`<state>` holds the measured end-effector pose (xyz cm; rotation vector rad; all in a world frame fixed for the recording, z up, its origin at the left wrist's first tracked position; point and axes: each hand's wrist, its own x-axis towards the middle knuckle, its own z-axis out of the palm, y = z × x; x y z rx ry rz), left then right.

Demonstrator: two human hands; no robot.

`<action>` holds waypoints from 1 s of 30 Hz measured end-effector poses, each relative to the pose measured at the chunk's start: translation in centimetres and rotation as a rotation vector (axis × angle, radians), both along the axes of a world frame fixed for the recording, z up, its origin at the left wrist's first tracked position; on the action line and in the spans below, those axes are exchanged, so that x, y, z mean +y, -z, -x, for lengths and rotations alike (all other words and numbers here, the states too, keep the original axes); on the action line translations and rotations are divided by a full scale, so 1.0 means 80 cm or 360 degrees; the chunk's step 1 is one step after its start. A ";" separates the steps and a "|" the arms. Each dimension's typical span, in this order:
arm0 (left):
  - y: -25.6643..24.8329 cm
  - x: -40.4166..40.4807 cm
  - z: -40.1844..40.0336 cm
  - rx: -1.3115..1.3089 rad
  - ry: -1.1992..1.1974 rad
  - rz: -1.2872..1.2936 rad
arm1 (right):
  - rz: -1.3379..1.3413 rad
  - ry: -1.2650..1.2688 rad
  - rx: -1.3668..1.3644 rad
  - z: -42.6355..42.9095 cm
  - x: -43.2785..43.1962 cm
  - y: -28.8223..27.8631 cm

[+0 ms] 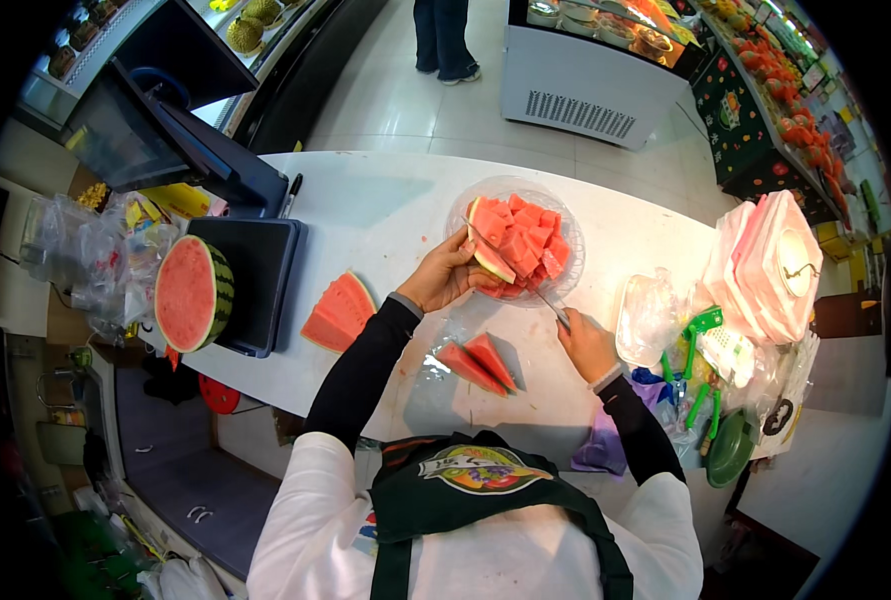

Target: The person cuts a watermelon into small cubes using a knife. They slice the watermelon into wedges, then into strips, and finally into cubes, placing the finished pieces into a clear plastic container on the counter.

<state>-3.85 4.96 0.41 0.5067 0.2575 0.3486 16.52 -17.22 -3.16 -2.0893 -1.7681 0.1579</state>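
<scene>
My left hand [445, 276] holds a watermelon wedge [495, 259] by its rind, over the left side of a clear plastic bowl [576, 262]. Cut watermelon chunks [528, 238] are heaped in that bowl. In my right hand [586, 346] is the handle of a knife [552, 306], whose blade points up and left toward the bowl's near edge; part of the blade is hidden by the fruit. Two thin watermelon slices [477, 365] lie on the white counter [370, 195] nearer to me. A larger watermelon piece [340, 311] lies beside my left forearm.
Half a watermelon [194, 294] rests against a black scale [254, 281] at left, near a monitor [134, 135] and a marker pen [292, 195]. At right are stacked pink-and-white packages [764, 266], a clear-wrapped tray [644, 319] and green-handled tools [689, 352]. A person [443, 37] stands beyond the counter.
</scene>
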 end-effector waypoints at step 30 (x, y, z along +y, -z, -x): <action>0.136 -0.356 0.589 0.2107 -0.1371 0.0629 | -0.0130 0.0318 0.0421 -0.012 -0.069 -0.022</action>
